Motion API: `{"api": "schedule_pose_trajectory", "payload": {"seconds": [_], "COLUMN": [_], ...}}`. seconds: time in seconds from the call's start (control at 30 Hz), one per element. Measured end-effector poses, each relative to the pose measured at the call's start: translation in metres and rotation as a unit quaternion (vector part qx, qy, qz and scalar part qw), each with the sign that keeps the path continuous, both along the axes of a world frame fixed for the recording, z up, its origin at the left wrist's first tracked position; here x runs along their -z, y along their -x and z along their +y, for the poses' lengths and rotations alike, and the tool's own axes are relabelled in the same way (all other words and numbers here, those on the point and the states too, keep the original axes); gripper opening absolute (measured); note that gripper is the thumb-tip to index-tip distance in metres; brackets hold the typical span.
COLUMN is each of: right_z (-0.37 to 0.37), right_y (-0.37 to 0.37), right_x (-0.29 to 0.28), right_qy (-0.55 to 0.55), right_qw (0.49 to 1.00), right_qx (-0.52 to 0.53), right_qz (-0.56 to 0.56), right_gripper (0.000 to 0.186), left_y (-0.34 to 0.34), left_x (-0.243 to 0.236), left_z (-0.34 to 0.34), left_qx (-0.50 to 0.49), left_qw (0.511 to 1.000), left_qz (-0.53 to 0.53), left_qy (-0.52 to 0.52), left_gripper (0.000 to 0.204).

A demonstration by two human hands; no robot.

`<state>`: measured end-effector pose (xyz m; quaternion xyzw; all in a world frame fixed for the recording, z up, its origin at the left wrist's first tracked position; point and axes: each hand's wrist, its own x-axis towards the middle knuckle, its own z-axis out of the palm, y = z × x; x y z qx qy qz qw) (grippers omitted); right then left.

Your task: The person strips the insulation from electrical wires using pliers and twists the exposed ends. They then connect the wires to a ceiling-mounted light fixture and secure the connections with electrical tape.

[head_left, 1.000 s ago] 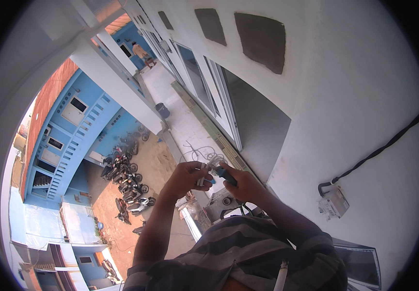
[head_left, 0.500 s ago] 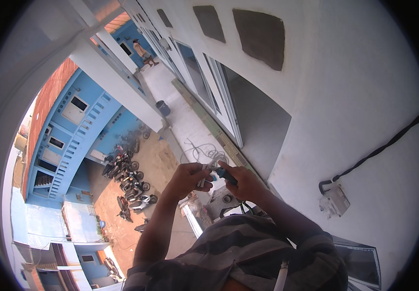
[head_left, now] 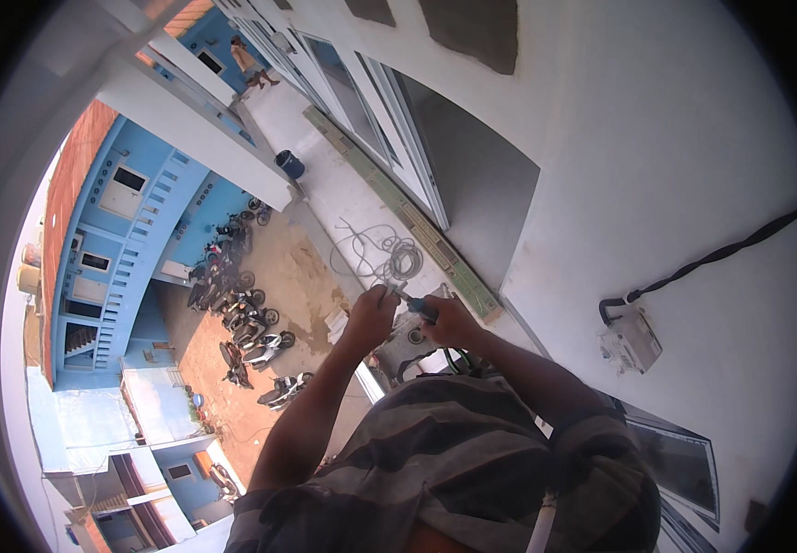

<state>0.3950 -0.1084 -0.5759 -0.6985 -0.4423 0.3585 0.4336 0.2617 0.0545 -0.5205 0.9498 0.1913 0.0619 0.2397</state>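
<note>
My left hand (head_left: 372, 311) is closed round a small pale piece (head_left: 396, 289) whose kind is too small to make out. My right hand (head_left: 449, 321) grips a teal-handled hand tool (head_left: 422, 308), its front end against or very near the pale piece. Both hands are in front of my body, close together. A loose coil of grey cable (head_left: 405, 260) lies on the pale floor just beyond them. Whether the cable runs up to the pale piece, I cannot tell.
A long greenish strip (head_left: 398, 207) lies along the doorways. A dark bucket (head_left: 289, 165) and a walking person (head_left: 249, 63) are farther along the walkway. Motorcycles (head_left: 255, 323) stand in the yard below left. A white box (head_left: 631, 341) with black cable is on the right wall.
The view has tilted, so the cable coil now shows whole beyond my hands. My left hand has turned its back upward, hiding more of the pale piece. The tool stays in my right hand.
</note>
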Motion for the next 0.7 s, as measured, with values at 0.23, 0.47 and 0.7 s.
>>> {"api": "schedule_pose_trajectory", "payload": {"seconds": [0.23,0.47,0.7], "right_z": [0.014,-0.022,0.015], "right_y": [0.001,0.011,-0.015], "right_x": [0.036,0.178,0.181], "right_qy": [0.077,0.267,0.274], "right_qw": [0.95,0.962,0.956], "right_qx": [0.01,-0.017,0.015], "right_qz": [0.302,-0.047,-0.103], "right_gripper": [0.023,0.072,0.063], "left_y": [0.013,0.043,0.073], "left_x": [-0.029,-0.052,-0.025], "left_z": [-0.004,-0.043,0.005], "left_qx": [-0.1,-0.135,-0.186], "left_qw": [0.916,0.904,0.913], "left_qz": [-0.024,-0.016,-0.103], "left_qy": [0.388,0.406,0.347], "left_gripper": [0.036,0.032,0.012]}}
